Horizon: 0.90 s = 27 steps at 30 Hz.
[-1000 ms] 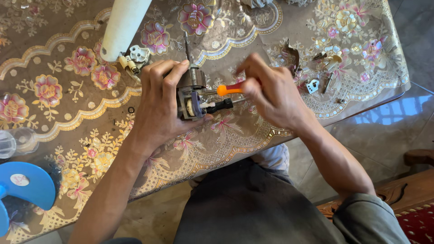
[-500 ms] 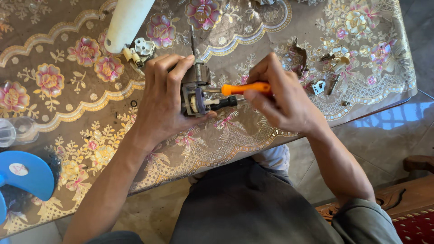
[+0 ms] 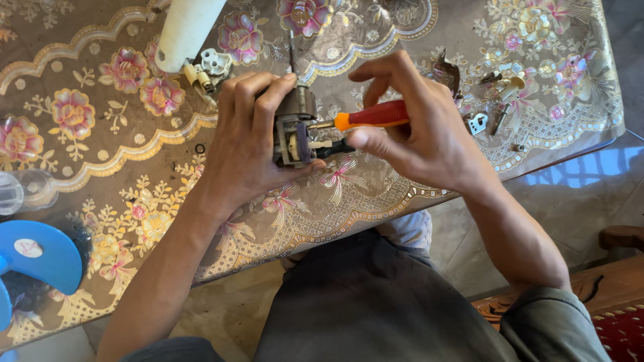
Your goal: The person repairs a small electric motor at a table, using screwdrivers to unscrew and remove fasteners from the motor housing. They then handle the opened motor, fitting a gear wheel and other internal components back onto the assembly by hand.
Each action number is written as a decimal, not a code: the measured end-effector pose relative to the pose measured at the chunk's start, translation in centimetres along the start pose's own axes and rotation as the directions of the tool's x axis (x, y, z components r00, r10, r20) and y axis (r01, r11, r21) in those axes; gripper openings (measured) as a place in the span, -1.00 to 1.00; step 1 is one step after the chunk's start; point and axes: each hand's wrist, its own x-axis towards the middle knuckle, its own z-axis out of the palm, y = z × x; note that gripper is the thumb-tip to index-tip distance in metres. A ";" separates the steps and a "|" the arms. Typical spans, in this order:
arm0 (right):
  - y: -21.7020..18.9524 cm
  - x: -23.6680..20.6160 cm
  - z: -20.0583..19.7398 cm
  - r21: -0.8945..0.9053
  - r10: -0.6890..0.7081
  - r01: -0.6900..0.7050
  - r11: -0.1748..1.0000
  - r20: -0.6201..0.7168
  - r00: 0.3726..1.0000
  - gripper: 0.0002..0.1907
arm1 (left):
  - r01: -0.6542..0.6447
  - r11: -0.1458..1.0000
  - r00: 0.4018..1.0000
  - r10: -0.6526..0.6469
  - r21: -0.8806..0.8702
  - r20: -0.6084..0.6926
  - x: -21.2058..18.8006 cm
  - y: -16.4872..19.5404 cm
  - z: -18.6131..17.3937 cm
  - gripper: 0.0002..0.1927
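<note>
left grip [image 3: 245, 144] around small motor [image 3: 294, 127], right grip [image 3: 419, 134] holding screwdriver [image 3: 365, 117]

Orange-red screwdriver [image 3: 372, 115], brown floral tablecloth [image 3: 121, 134], blue fan blade [image 3: 37, 255].

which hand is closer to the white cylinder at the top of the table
Left. The left hand grips the small motor just below and right of the white cylinder. The right hand, holding the orange-handled screwdriver, is farther right.
</note>
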 end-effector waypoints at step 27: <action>0.1 -1.2 0.9 -0.210 -0.073 0.065 0.976 -0.031 0.997 -0.86 | 0.005 0.998 1.000 -0.005 -0.062 -0.006 -0.4 0.4 1.0 0.25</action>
